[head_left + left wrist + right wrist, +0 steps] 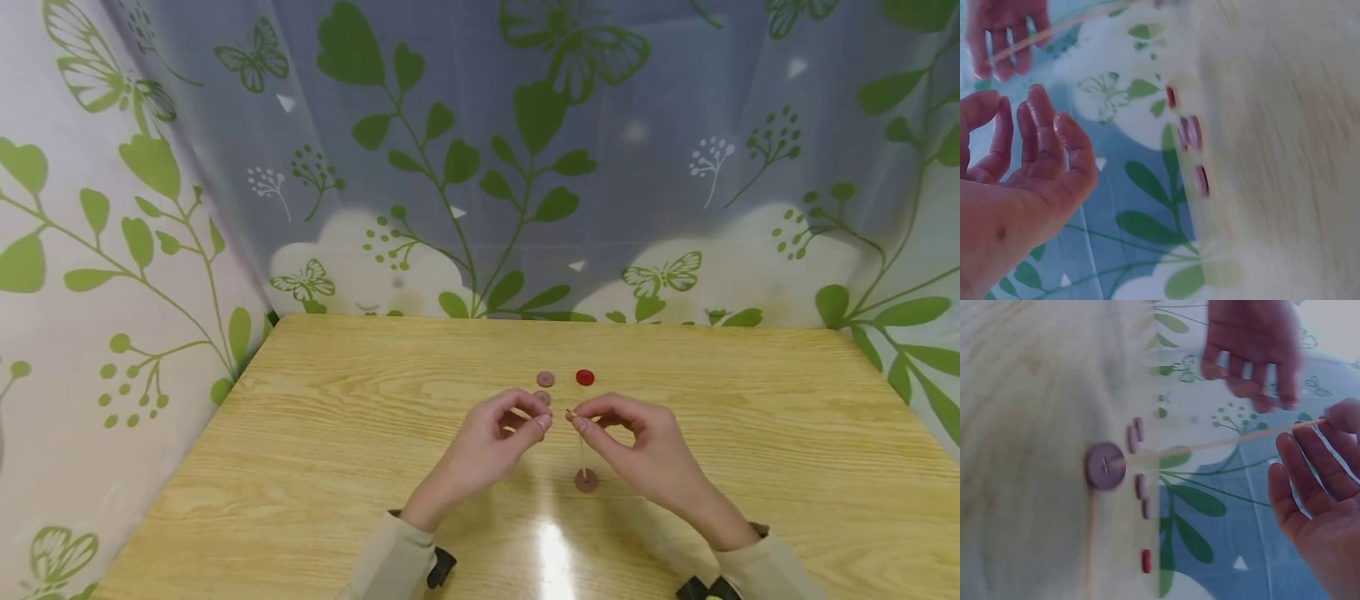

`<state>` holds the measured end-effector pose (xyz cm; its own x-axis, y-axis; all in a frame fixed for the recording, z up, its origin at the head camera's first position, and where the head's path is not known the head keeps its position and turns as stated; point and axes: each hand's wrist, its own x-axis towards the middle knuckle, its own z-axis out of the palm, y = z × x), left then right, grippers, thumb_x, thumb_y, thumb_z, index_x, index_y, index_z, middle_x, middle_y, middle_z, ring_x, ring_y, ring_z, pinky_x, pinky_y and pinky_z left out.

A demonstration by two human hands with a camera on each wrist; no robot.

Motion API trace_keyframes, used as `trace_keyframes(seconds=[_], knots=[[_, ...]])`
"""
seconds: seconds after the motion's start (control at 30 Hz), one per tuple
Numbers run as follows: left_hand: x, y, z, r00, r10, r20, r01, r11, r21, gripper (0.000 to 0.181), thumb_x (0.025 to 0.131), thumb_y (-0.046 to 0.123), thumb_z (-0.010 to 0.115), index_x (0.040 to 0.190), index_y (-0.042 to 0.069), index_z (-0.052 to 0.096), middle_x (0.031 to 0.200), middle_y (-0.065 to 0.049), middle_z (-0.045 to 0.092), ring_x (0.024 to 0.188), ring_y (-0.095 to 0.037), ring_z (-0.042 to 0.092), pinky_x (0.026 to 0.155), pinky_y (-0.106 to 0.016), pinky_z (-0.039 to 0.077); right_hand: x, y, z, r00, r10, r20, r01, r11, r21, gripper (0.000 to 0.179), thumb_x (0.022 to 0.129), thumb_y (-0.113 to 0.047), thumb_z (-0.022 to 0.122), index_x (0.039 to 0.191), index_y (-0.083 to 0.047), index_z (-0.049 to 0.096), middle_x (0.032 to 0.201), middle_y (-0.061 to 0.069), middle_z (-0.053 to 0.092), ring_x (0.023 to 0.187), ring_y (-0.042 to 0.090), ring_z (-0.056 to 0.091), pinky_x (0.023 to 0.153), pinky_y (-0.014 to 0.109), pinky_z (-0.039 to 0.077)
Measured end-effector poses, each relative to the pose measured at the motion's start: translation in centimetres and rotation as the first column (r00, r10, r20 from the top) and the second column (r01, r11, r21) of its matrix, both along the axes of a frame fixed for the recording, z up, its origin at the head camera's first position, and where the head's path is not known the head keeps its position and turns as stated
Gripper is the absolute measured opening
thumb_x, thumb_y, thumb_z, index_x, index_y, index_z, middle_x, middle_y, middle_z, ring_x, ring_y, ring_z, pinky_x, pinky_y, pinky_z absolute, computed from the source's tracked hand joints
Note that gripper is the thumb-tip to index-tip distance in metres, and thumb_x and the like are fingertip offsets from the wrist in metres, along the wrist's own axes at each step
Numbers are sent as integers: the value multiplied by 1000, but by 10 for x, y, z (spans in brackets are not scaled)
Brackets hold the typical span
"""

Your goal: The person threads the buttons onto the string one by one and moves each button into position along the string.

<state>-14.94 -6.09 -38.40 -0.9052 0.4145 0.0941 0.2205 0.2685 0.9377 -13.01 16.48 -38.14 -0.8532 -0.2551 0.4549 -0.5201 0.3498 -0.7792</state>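
My right hand (637,446) pinches the end of a thin, pale cord (1222,445) between thumb and forefinger. From there the cord runs taut to a brown button (1105,467) and passes through a hole in it. The button's round face is turned to the right wrist camera, and more cord trails away from it. Just left of the right hand's fingertips is my left hand (487,442), thumb and forefinger bent close together with nothing showing between them. Its other fingers are loosely curved in the left wrist view.
Beyond the hands, a red button (585,377) and pale brown buttons (545,379) lie flat on the wooden table (337,433). A patterned cloth (465,167) hangs behind the table's far edge, with another at the left side.
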Motion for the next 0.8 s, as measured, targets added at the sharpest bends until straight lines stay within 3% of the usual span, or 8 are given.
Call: trace_keyframes(seconds=[0.17, 0.3, 0.5, 0.8], knots=[[-13, -13, -12, 1000, 22, -12, -23, 992, -128, 17, 103, 30, 62, 113, 18, 69, 110, 3, 70, 99, -17, 67, 81, -31, 56, 1, 5, 11, 1000, 5, -30, -7, 999, -49, 16, 96, 2, 68, 102, -11, 75, 99, -10, 78, 86, 6, 73, 78, 20, 58], [-25, -22, -21, 999, 17, -40, -27, 965, -261, 20, 101, 29, 65, 114, 13, 69, 114, -1, 69, 99, -16, 65, 86, -35, 56, 2, 12, 14, 1000, 22, -20, -24, 994, -111, 17, 95, 6, 66, 103, -6, 74, 100, -11, 77, 91, 4, 73, 77, 20, 59], [-39, -25, -29, 995, -30, -97, -15, 905, -425, 30, 99, 31, 69, 119, 9, 70, 120, -11, 68, 103, -22, 66, 93, -40, 56, 2, 21, 14, 999, 32, -20, -35, 988, -151, 15, 94, 10, 65, 103, -1, 71, 99, -2, 78, 94, 6, 75, 78, 18, 58], [-53, -14, -33, 971, -156, -179, 15, 795, -607, 32, 101, 29, 66, 126, 10, 70, 110, -5, 68, 96, -17, 60, 86, -34, 53, 2, 31, 6, 1000, 4, 26, 0, 991, -132, 13, 94, 10, 65, 104, 3, 70, 95, -6, 77, 87, 5, 73, 73, 20, 58]])
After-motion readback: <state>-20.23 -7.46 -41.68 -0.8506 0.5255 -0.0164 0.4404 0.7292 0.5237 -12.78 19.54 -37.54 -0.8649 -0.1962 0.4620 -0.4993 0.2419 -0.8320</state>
